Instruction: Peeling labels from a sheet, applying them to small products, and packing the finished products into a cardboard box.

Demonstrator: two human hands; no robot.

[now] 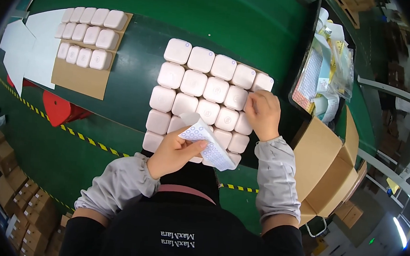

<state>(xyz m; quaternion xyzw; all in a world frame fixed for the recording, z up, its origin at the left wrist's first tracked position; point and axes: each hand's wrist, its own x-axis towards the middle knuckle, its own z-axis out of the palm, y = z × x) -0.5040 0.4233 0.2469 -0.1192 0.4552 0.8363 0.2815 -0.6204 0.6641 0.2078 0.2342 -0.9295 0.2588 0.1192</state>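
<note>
Pale pink rounded boxes [194, 83] stand close together in rows on the green table before me. Small blue ring stickers [210, 54] mark the corners of the boxes in the far row. My left hand [171, 153] is closed over the near rows, thumb on top, pinching a folded white sheet of ring stickers [210, 149]. At the right edge of the grid, my right hand [264, 114] has its fingers bent down onto a box in the second row from the far side. Its fingertips are partly hidden, so anything between them cannot be made out.
More pink boxes [91, 35] sit on brown cardboard [80, 79] at the left, beside white sheets [37, 40]. A black bin [297, 82] of wrappers and used sheets stands far right. Below it is an open carton [315, 159]. A red stool [59, 109] is under the table's left edge.
</note>
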